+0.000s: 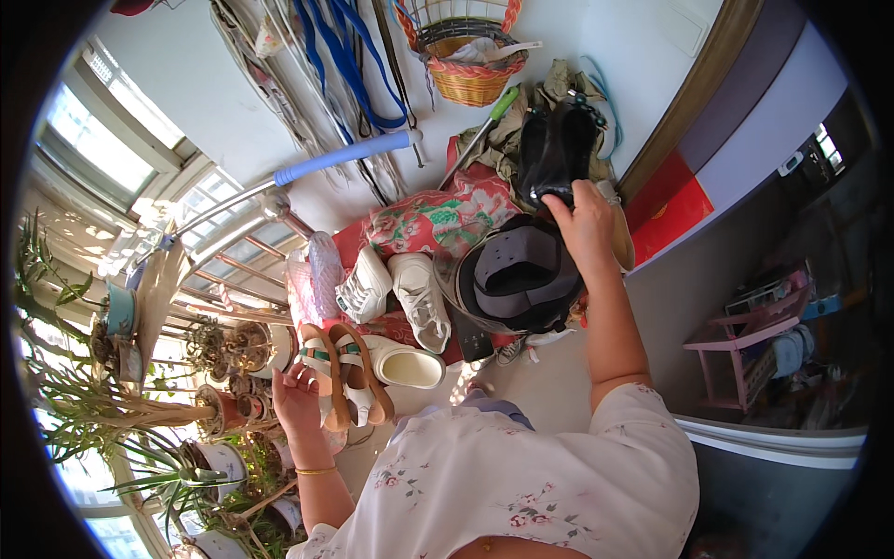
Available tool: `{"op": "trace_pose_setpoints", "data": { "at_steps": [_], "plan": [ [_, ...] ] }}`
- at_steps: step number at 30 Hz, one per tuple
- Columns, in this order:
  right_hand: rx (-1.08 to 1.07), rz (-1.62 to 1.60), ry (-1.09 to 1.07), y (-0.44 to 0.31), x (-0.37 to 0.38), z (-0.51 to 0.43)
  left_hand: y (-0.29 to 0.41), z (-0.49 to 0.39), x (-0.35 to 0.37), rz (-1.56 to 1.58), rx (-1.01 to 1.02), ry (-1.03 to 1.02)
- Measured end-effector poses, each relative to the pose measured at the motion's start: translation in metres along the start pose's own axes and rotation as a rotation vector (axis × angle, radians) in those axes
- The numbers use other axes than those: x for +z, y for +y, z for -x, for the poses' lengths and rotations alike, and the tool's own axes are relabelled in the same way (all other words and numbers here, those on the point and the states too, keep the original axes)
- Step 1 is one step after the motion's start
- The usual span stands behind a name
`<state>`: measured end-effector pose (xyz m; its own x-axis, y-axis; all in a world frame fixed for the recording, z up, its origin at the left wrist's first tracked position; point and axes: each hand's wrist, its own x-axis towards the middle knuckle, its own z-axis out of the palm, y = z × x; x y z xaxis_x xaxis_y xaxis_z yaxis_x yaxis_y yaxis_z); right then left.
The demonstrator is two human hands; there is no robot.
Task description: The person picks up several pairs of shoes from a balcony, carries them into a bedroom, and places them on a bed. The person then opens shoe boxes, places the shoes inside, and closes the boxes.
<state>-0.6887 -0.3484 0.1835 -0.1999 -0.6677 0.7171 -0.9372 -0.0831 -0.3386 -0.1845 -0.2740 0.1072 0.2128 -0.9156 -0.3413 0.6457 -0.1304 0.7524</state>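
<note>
My left hand holds a pair of white sandals with green strap parts and brown soles, fingers curled at their outer edge. My right hand grips the heel end of a pair of black sandals, which bear shiny ornaments at the far end. Just below that hand lies an upturned helmet with dark padding and a clear visor. White sneakers lie left of the helmet, and a cream clog is beside the white sandals. All rest on or by a red floral cloth.
A mop-like pole with a blue grip slants across the left. A wicker basket and blue straps hang on the wall. Potted plants crowd the window side. Glass and a pink rack stand right.
</note>
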Motion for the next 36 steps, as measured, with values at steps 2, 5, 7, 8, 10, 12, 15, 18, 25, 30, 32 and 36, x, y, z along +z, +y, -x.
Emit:
{"op": "trace_pose_setpoints", "data": {
  "at_steps": [2, 5, 7, 8, 10, 12, 15, 18, 25, 30, 32, 36],
  "plan": [
    [0.028, 0.064, -0.026, 0.032, -0.001, -0.002, 0.002, 0.002, -0.008, -0.02, 0.021, 0.02],
    [0.042, 0.152, -0.041, 0.071, -0.014, 0.006, -0.002, 0.001, -0.017, -0.022, 0.008, 0.028],
    [-0.029, 0.179, -0.024, 0.071, -0.022, 0.013, -0.004, 0.001, -0.018, -0.053, 0.009, 0.023],
    [-0.077, 0.176, -0.018, 0.067, -0.028, 0.02, -0.008, -0.002, -0.018, -0.127, 0.02, -0.037],
    [-0.167, 0.058, -0.023, 0.036, -0.036, 0.031, -0.017, 0.005, 0.023, -0.137, -0.016, -0.199],
    [-0.261, -0.139, -0.088, -0.004, -0.036, 0.046, -0.035, 0.007, 0.067, -0.142, -0.07, -0.361],
    [-0.505, -0.439, -0.121, -0.064, -0.032, 0.062, -0.059, 0.008, 0.127, -0.143, -0.144, -0.696],
    [-0.671, -0.532, -0.194, -0.107, -0.023, 0.082, -0.066, 0.016, 0.187, 0.072, -0.207, -0.774],
    [-0.439, -0.77, -0.074, -0.139, -0.056, 0.109, -0.048, -0.003, 0.156, 0.399, -0.356, -0.676],
    [-0.093, -0.494, -0.205, -0.112, -0.08, 0.15, -0.044, -0.004, 0.155, 0.456, -0.293, -0.7],
    [0.101, -0.634, -0.432, -0.124, -0.074, 0.18, -0.048, -0.007, 0.154, 0.451, -0.285, -0.736],
    [0.334, -0.647, -1.039, -0.076, -0.048, 0.287, -0.053, -0.001, 0.156, 0.429, -0.235, -0.808]
  ]
}}
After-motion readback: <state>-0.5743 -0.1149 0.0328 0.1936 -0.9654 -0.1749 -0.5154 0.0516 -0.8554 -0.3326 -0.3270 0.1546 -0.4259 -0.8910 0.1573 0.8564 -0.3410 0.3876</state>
